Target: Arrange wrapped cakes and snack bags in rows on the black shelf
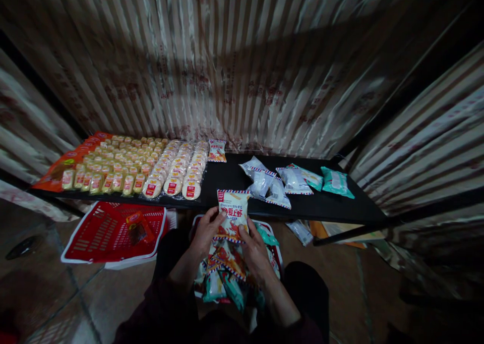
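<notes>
Between both hands I hold a snack bag (233, 214) with red lettering and striped edges, its printed front facing me. My left hand (207, 228) grips its left side, and my right hand (254, 240) grips the lower right. Below them a basket (278, 245) between my knees is full of similar bags and green ones. One matching bag (217, 151) stands at the back of the black shelf (223, 180), beside the rows of wrapped round crackers (173, 183). Several pale bags (260, 182) lie loosely on the shelf to the right, near a green bag (337, 181).
Small yellow packaged snacks (113, 170) fill the shelf's left part, next to an orange bag (60, 170). A red basket (102, 233) holding an orange packet (139, 228) sits on the floor at left. A small packet (300, 232) lies under the shelf. Striped sheeting (227, 71) hangs behind.
</notes>
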Tool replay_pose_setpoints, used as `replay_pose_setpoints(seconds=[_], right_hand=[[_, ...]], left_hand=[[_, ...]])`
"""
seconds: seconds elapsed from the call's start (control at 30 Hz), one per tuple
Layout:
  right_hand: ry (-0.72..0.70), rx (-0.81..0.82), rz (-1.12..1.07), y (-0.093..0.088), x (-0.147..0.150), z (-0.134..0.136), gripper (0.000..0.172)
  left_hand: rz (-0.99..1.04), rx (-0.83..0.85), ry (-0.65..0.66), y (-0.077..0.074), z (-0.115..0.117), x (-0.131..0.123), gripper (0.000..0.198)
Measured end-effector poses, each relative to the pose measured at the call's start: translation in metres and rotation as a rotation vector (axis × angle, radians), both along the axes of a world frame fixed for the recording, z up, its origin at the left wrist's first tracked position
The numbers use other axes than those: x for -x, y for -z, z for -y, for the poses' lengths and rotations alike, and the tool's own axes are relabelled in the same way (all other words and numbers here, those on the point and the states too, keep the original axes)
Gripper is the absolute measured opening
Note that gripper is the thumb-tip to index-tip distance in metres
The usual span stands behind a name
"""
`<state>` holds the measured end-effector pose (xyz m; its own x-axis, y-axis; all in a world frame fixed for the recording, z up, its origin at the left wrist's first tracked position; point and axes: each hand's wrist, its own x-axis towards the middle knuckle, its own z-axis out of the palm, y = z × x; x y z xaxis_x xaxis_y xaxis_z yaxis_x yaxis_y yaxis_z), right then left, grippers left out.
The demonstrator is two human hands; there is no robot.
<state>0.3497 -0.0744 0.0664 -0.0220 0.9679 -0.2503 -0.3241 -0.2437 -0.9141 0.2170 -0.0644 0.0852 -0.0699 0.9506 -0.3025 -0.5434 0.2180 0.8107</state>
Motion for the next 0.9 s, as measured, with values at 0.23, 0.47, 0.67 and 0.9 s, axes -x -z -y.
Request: replay_pose_setpoints(seconds=[0.23, 0.47, 0.67, 0.9], right_hand=[[-0.062, 0.0, -0.01, 0.004, -0.006, -0.012, 0.055], [-0.067, -0.072, -0.006, -0.009, -0.01, -0.033, 0.059], [-0.042, -0.068, -0.011, -0.022, -0.009, -0.063, 0.053], [0.031, -0.063, 0.003, -0.035, 0.01, -0.104, 0.058]], left_hand=[[-0.071, -0.067, 0.015, 0.007, -0.01, 0.0, 0.037], [-0.074, -0.058, -0.018, 0.011, -0.023, -0.004, 0.042], [-0.121, -0.09, 0.03, 0.007, -0.045, -0.007, 0.042], [-0.17, -0.208, 0.063, -0.004, -0.085, 0.003, 0.036]])
